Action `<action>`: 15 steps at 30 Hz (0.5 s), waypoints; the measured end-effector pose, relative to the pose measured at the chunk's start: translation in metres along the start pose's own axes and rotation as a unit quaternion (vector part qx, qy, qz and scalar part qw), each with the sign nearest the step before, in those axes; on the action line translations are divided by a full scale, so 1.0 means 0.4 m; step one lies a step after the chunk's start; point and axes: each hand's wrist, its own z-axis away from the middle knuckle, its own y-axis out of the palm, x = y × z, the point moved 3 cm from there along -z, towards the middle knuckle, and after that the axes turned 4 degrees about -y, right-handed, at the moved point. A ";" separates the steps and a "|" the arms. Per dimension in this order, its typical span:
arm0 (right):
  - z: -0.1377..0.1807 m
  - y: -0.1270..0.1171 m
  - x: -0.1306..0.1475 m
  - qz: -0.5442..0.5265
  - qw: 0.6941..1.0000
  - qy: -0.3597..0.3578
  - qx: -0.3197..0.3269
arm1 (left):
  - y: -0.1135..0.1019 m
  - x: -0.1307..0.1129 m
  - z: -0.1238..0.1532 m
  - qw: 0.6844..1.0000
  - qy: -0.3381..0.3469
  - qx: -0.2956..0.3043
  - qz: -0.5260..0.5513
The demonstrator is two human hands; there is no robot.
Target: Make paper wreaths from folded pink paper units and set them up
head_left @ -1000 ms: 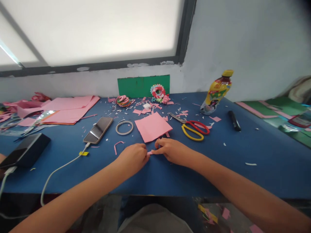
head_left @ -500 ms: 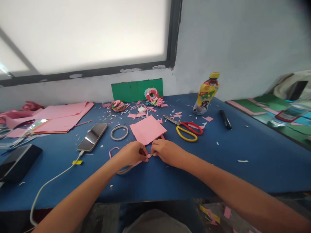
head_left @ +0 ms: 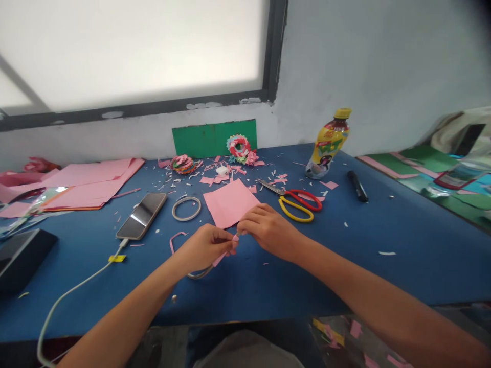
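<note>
My left hand [head_left: 205,249] is closed in a pinch on a narrow pink paper strip [head_left: 219,259]. Fingertips of my right hand [head_left: 272,230] pinch a thin tan sliver at the strip's end, close against the left fingertips. What the sliver is I cannot make out. Partly hidden under my left hand, a tape roll [head_left: 199,274] rests on the table. Just beyond both hands lies a square pink paper sheet [head_left: 232,202]. Scissors [head_left: 297,204] with one red and one yellow handle lie to its right, and another tape roll [head_left: 186,209] to its left.
A phone [head_left: 141,217] on a white cable lies left, near a dark box [head_left: 26,260] and pink sheets [head_left: 88,184]. Paper flowers [head_left: 238,148] and scraps sit before a green card [head_left: 199,142]. A yellow-capped bottle [head_left: 328,145] and black marker [head_left: 357,186] stand and lie right.
Both hands have risen slightly off the table and tilted, with the pink strip's end now pointing up between the fingertips. The camera view has shifted a little.
</note>
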 end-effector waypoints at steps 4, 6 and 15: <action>-0.001 -0.039 -0.033 0.029 0.993 0.063 -0.100 | -0.012 -0.022 0.007 0.996 -0.011 -0.049 0.079; 0.012 -0.058 -0.084 0.076 0.976 0.181 -0.097 | -0.021 -0.030 0.013 0.989 -0.016 -0.079 0.122; 0.118 -0.031 -0.276 0.098 0.877 0.439 0.170 | -0.042 -0.047 0.030 0.949 0.073 -0.159 0.261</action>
